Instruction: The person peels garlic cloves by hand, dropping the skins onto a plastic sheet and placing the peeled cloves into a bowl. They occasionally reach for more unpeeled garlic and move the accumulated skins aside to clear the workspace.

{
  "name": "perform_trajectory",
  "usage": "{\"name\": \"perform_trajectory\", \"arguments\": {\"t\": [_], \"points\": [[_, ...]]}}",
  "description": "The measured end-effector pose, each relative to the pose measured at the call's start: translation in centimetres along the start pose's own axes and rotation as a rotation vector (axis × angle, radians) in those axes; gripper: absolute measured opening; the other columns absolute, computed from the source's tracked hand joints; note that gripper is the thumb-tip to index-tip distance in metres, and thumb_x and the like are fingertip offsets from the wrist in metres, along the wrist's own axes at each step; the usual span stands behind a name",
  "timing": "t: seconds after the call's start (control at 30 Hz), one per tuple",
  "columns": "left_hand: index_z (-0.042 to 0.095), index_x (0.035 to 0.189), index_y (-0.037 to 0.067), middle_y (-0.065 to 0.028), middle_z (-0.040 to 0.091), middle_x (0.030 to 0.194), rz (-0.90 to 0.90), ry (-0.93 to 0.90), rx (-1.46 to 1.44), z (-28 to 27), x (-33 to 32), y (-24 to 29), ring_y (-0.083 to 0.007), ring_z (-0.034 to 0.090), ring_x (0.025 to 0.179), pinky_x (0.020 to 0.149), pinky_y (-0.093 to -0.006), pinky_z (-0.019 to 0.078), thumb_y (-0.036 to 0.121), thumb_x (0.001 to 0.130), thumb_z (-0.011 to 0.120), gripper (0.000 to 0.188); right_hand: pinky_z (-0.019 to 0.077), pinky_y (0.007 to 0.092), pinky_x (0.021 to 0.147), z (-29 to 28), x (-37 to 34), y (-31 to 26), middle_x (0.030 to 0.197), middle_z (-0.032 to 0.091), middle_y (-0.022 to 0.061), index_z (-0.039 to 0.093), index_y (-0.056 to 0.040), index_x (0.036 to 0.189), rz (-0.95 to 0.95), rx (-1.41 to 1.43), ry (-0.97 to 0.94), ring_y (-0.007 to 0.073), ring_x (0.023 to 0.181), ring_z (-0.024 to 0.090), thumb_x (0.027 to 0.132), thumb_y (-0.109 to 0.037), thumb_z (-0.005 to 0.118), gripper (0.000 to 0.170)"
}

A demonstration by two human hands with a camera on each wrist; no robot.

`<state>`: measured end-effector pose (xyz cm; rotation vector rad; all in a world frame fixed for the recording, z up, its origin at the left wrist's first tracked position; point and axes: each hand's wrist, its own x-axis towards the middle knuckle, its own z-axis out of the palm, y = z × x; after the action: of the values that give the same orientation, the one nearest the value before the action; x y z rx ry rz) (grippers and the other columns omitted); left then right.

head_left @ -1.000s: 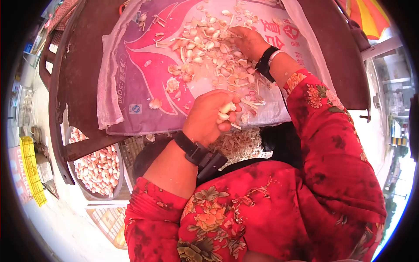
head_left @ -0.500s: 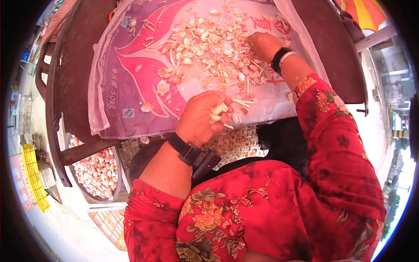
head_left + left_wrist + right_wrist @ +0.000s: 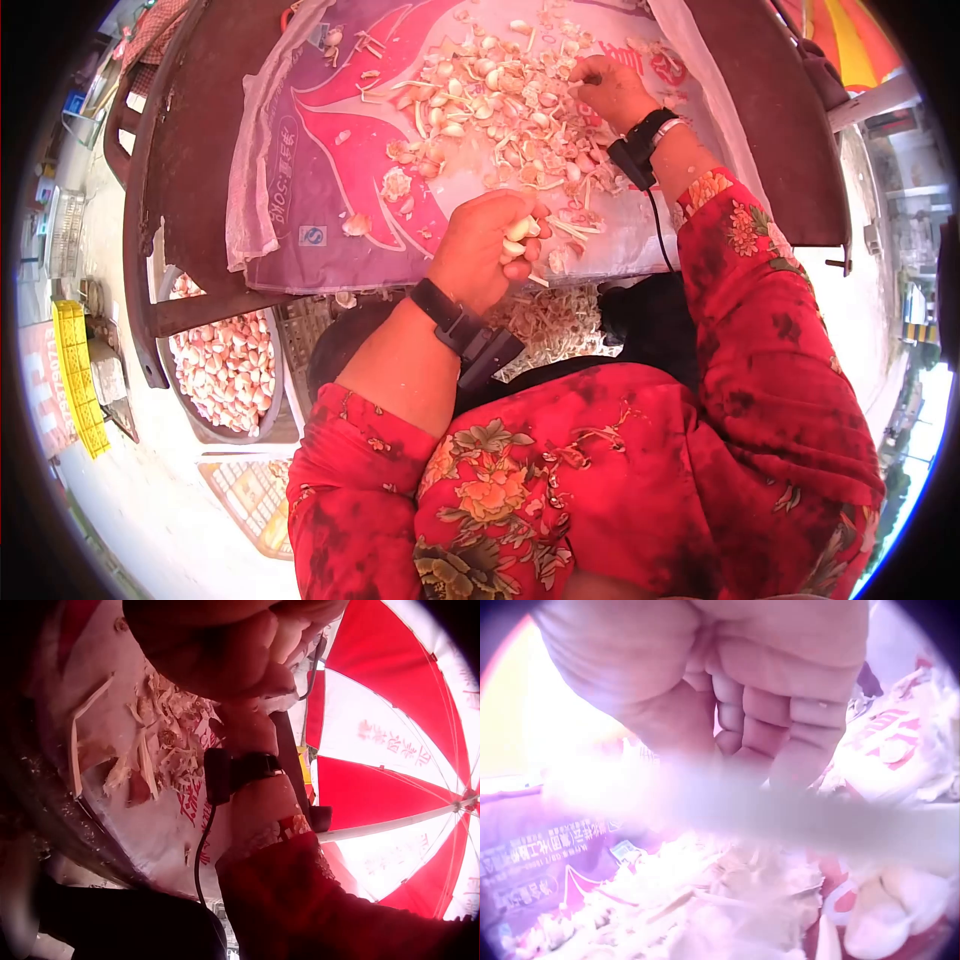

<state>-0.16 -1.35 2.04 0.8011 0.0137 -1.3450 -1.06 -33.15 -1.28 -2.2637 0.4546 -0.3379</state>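
Observation:
Several peeled garlic cloves (image 3: 517, 231) sit in the curled fingers of the left hand (image 3: 482, 247), low over the near edge of the printed sack (image 3: 350, 190). The right hand (image 3: 612, 92) is over the sack's right part, beside the heap of garlic cloves and skins (image 3: 490, 100). In the right wrist view the right hand's fingers (image 3: 763, 724) bend toward its thumb; a blurred pale band hides the fingertips, so I cannot tell whether they pinch anything. The left hand (image 3: 225, 645) fills the top of the left wrist view, above skins and stalks (image 3: 169, 724).
The sack lies on a dark table (image 3: 190, 170). Lower left, a tub of garlic cloves (image 3: 225, 375) stands beside a yellow crate (image 3: 80, 380). Skins and stalks (image 3: 555, 320) lie below the table's near edge. A red and white umbrella (image 3: 397, 742) is overhead.
The right hand has moved rightward from the heap, and its wrist has turned so that the strapped camera shows. The left hand keeps its cloves in nearly the same place.

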Motion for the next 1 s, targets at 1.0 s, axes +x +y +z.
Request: {"name": "perform_trajectory", "arguments": {"t": [1.0], "points": [[0.062,0.088,-0.001,-0.0161,0.053,0.090,0.209,-0.525,-0.198,0.1,-11.6,-3.3,-0.0188,0.049,0.065,0.044,-0.0236,0.0383,0.042,0.096,0.042,0.049,0.0465,0.0227,0.056,-2.5,-19.4,-13.0,0.094,0.067,0.0080,0.060,-0.0006,0.111,0.157,0.752,-0.041,0.0096,0.068,0.060,0.093,-0.015,0.058,0.024]]}}
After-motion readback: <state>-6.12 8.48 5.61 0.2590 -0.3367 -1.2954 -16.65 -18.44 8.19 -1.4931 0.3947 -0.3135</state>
